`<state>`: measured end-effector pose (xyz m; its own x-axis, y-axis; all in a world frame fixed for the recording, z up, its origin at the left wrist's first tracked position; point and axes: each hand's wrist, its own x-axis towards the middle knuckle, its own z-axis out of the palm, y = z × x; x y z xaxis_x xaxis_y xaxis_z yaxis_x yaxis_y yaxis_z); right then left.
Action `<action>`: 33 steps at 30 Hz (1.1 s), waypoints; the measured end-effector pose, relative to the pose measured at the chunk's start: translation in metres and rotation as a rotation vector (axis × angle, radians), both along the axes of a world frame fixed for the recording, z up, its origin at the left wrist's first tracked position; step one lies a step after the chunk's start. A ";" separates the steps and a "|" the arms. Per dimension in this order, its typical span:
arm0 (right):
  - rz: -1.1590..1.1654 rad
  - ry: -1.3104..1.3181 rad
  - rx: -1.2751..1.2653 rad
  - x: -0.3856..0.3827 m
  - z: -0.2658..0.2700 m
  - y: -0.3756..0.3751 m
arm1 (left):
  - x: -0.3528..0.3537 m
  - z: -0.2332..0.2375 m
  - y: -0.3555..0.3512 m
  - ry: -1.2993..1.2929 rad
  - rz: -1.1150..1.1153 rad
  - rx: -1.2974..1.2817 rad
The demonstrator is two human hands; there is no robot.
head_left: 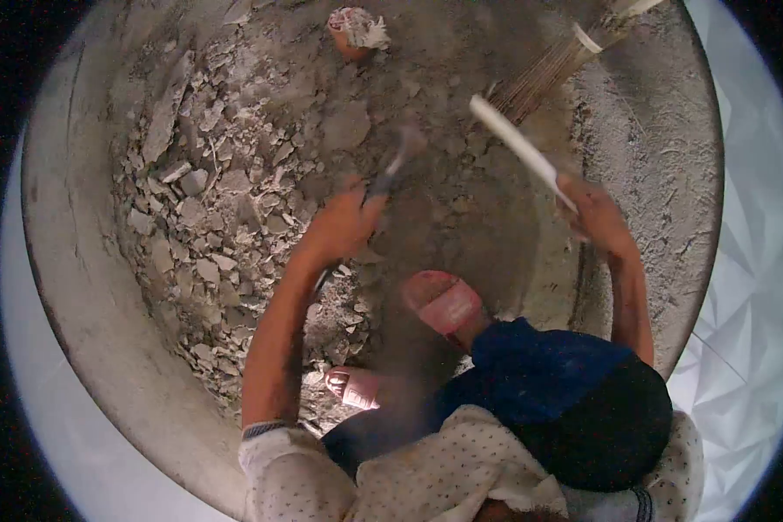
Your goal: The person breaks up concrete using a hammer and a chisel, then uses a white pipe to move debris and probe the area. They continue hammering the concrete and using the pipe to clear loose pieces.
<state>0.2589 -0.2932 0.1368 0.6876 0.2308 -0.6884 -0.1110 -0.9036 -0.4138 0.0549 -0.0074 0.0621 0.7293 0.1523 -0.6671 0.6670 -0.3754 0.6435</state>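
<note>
My left hand is closed around a dark-handled tool with a pale, curved metal end, blurred by motion, so its kind I cannot tell. That end hangs over the dusty ground right of the rubble heap. A straight white stick sticks out of my closed right hand, slanting up and to the left. Its far tip lies close to the bristles of a twig broom.
A curved grey wall rings the ground. Near the top sits a reddish-brown round object with whitish cloth. My feet, in pink sandals, stand on dusty ground below the hands. White faceted panels show beyond the wall.
</note>
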 end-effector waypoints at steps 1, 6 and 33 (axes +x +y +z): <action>0.102 -0.147 0.024 0.007 -0.013 0.005 | -0.014 0.003 0.002 -0.008 -0.024 -0.003; 0.427 -0.444 -0.109 0.002 -0.080 -0.001 | -0.058 0.009 0.015 0.027 -0.178 0.028; -0.010 0.172 -0.161 -0.034 0.002 -0.066 | -0.025 0.014 -0.006 -0.134 0.468 -0.140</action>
